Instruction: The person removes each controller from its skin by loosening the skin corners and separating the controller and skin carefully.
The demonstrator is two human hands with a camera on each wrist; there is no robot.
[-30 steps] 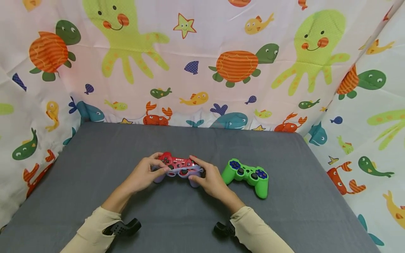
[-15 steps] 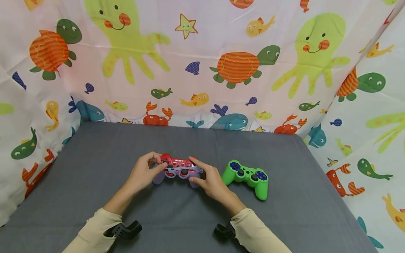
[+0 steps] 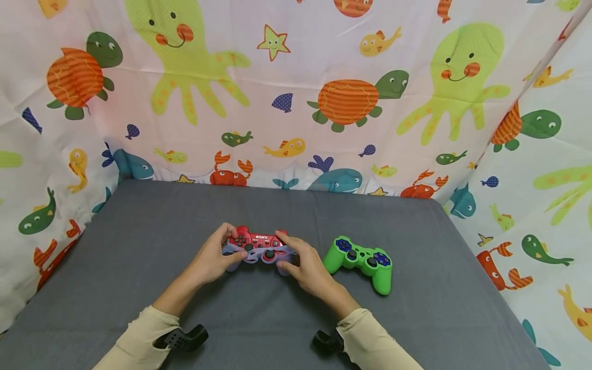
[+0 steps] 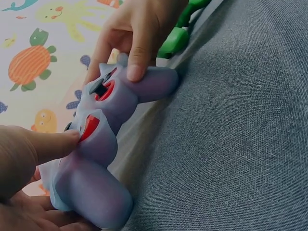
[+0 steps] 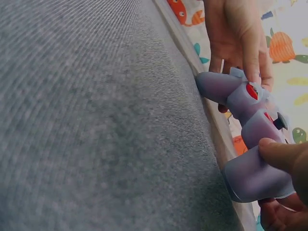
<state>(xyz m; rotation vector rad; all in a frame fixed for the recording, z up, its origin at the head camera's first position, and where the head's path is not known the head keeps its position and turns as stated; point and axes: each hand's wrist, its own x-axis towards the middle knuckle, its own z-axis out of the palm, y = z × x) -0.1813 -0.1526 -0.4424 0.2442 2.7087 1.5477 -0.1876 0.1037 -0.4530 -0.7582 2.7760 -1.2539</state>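
Red game controller (image 3: 259, 241) half inside a lilac silicone cover (image 3: 252, 255), middle of the grey table (image 3: 139, 246), left hand (image 3: 214, 257) and right hand (image 3: 305, 264) both gripping its handles, green controller (image 3: 361, 259) just right of it.

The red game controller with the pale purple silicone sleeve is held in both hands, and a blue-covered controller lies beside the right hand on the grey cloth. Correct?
Not quite. Both hands, left and right, do hold the red game controller in its pale purple silicone sleeve, but the controller beside the right hand is green-covered, with blue only on its button areas. The head view shows it.
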